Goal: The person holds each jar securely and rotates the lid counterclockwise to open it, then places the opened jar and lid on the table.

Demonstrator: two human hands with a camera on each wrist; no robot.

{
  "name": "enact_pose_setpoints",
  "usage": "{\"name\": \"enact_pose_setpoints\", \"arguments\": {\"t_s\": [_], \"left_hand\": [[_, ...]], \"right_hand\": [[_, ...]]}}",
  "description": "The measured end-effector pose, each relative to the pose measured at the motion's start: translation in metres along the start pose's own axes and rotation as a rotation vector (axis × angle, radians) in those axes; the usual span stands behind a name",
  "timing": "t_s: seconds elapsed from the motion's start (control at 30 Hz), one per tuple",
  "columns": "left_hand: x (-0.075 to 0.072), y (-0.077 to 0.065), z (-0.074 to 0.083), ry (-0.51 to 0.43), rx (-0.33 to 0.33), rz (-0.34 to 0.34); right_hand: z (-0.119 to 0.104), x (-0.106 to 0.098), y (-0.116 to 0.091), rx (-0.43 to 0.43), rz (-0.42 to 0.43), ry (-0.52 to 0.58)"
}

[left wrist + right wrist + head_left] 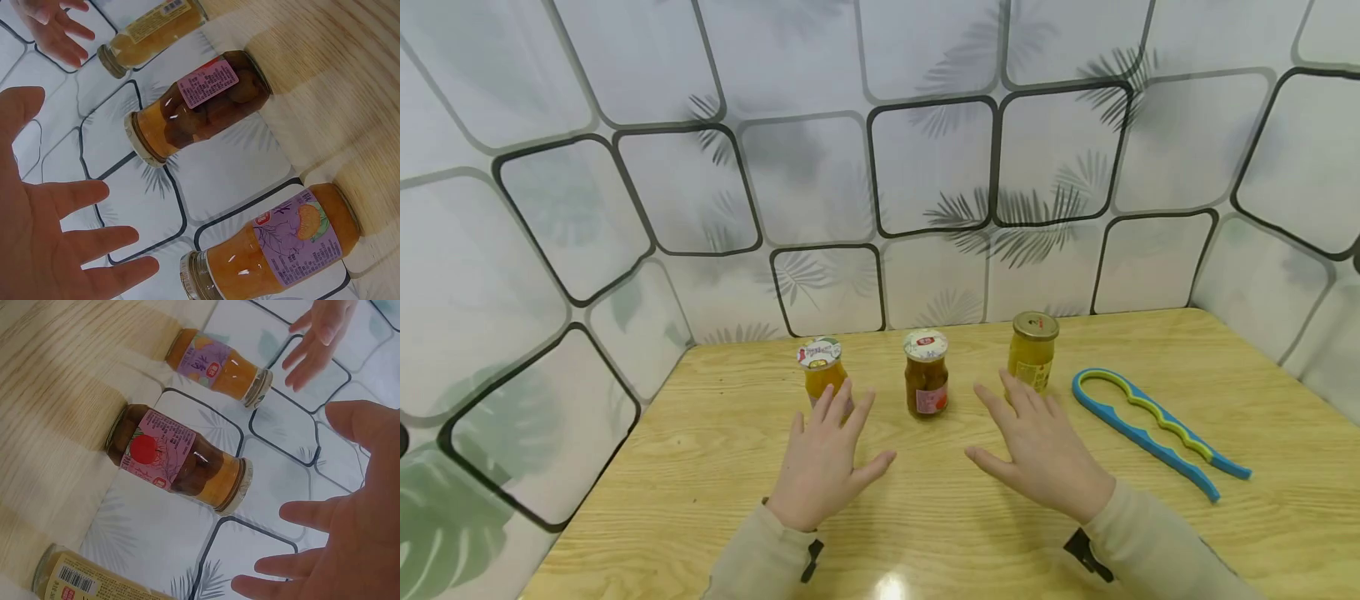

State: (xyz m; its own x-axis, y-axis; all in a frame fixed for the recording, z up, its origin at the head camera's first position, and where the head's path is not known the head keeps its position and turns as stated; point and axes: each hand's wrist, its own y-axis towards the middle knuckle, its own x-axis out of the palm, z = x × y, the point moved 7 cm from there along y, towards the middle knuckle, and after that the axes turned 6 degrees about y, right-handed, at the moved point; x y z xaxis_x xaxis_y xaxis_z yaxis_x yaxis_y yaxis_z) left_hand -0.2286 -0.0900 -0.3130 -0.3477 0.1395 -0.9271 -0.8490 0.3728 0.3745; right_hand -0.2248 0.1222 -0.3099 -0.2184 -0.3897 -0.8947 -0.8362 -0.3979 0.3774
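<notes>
Both hands hover over the table with fingers spread, holding nothing. My left hand [822,467] is in front of a jar of orange fruit [822,375], its fingertips overlapping the jar in the head view; a purple label [299,234] shows in the left wrist view. Between the hands stands a jar of dark brown fruit [927,375] with a white lid and a pink label [157,449]. My right hand [1047,446] is before a jar of yellow contents [1033,350] with a gold lid. All three jars stand upright, lids on.
A blue and yellow-green jar opener [1165,433] with two long handles lies on the table to the right of the yellow jar. The wooden table [647,483] ends at a patterned curtain [820,183] behind the jars and along both sides.
</notes>
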Motion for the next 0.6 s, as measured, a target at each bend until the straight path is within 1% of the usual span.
{"name": "enact_pose_setpoints", "arguments": {"t_s": [0.17,0.3,0.47,0.6], "left_hand": [[0.0000,0.0000,0.0019,0.022,0.023,-0.005],[0.0009,-0.0010,0.0035,0.048,0.055,-0.010],[0.0003,-0.0026,0.0053,0.073,0.093,0.019],[0.0011,-0.0020,0.0061,0.107,0.109,0.013]], "right_hand": [[-0.0038,-0.0031,0.0003,-0.045,0.041,-0.009],[-0.0060,-0.0038,0.0002,-0.070,0.062,-0.026],[-0.0053,-0.0009,0.0008,-0.052,0.034,-0.034],[-0.0038,0.0018,0.0011,-0.034,-0.007,-0.036]]}}
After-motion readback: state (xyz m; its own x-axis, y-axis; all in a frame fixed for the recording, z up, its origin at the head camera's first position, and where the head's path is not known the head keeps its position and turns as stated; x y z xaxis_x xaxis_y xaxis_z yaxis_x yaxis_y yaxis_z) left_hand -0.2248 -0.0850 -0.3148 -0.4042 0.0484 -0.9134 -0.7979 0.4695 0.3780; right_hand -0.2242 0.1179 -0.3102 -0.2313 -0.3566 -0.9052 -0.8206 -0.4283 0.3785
